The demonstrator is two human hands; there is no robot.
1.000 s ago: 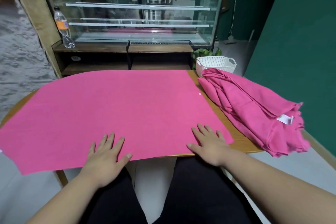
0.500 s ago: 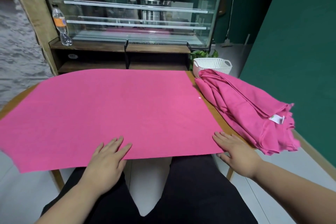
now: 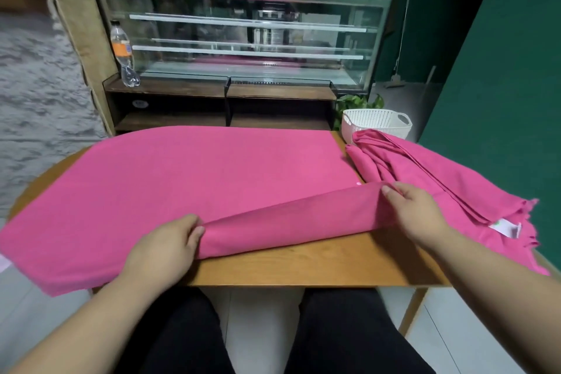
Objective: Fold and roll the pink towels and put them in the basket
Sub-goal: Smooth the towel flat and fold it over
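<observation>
A large pink towel [image 3: 188,173] lies spread over the wooden table [image 3: 318,264]. Its near edge is lifted and turned over away from me. My left hand [image 3: 164,249] grips that edge near the middle, fingers curled around the cloth. My right hand [image 3: 416,212] pinches the near right corner, carried up over the towel. A heap of more pink towels [image 3: 440,179] lies at the table's right end, with a white label showing. The white plastic basket [image 3: 376,123] stands behind the heap at the far right.
A glass display counter [image 3: 243,39] on dark wooden shelves stands behind the table, with a plastic bottle [image 3: 123,55] at its left. A green wall [image 3: 501,100] rises to the right. My legs are under the table's near edge.
Both hands lay flat on the towel's near edge. Now they hold that edge and have lifted it forward over the towel, baring the wooden tabletop in front of me.
</observation>
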